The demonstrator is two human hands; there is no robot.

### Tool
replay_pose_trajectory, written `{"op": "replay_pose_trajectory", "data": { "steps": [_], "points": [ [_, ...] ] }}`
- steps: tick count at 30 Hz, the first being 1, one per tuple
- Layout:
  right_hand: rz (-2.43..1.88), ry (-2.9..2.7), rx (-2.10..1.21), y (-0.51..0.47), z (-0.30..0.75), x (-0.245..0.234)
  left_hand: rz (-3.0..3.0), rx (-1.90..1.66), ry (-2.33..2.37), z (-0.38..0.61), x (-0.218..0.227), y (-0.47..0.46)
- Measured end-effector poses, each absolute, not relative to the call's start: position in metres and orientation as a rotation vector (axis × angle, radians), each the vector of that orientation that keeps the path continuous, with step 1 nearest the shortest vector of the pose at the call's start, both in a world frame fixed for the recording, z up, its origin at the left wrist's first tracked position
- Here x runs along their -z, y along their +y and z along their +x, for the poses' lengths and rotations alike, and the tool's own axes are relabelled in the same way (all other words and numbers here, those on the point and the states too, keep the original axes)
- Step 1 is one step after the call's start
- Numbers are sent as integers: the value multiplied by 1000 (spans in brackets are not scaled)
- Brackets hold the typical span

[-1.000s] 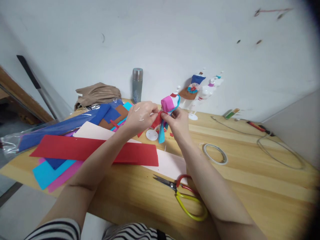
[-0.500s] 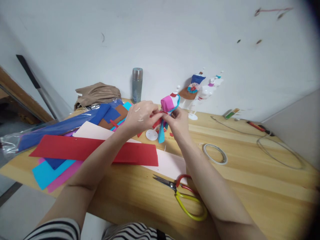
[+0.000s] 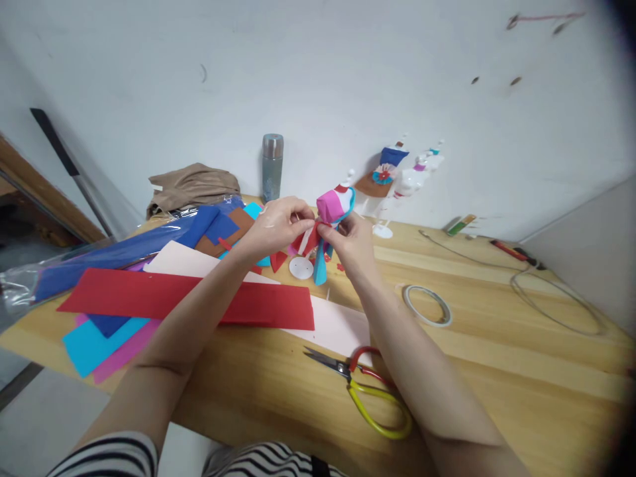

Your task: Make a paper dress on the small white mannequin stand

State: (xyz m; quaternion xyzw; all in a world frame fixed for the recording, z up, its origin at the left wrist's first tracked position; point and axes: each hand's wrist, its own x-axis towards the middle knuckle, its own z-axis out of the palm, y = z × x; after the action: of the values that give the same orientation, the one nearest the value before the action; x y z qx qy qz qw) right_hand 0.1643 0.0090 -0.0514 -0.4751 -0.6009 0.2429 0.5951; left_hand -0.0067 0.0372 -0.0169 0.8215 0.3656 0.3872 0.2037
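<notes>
A small white mannequin dressed in pink and blue pieces leans between my hands, over a round white base. My right hand is closed around its waist from the right. The right thumb presses a red strip against it; the other fingers are partly hidden behind. My left hand is closed, thumb and fingers pinching at the left end of the red strip. A narrow white band shows on that strip. A light-blue tail hangs below the waist.
Scissors with red and yellow handles lie in front, near a tape roll. Red sheets and coloured sheets spread left. A flask, brown cloth, and other dressed mannequins stand by the wall. A cable lies right.
My left hand has drawn slightly left and up, away from the right thumb. More of the red strip and its white band now shows. The mannequin has shifted slightly left.
</notes>
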Motion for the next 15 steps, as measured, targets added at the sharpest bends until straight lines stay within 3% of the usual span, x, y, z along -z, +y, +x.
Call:
{"op": "replay_pose_trajectory", "data": {
  "steps": [15],
  "points": [
    [-1105, -1441, -528, 7, 165, 50, 2390, -1040, 1051, -2, 15, 32]
  ]
}}
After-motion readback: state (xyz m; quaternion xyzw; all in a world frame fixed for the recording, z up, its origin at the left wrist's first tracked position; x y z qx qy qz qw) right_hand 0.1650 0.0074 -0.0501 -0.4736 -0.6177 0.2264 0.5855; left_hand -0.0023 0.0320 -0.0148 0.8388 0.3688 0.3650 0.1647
